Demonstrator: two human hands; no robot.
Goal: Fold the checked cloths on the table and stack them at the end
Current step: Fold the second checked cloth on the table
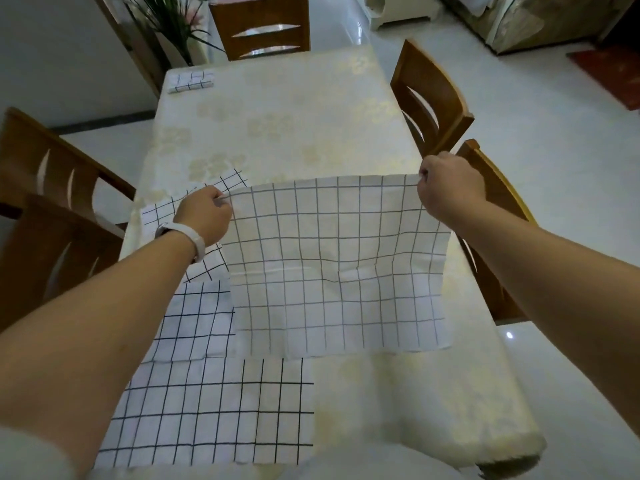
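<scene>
Left grip [204, 216] and right grip [450, 183] each pinch top corner of checked cloth [339, 271], held taut over desk [294, 116] near half, likely squaring edges for fold. Folded cloth [191, 81] at desk far-left corner: probable stack site.

your left hand [204, 216] and right hand [450, 183] with fingertips tucked out of sight at the held cloth [339, 265] top corners, flat cloths [194, 320] half buried under it and your left forearm [104, 306], far folded cloth [191, 81] too tiny to count layers, near table corner [502, 455] kinda blurry
</scene>
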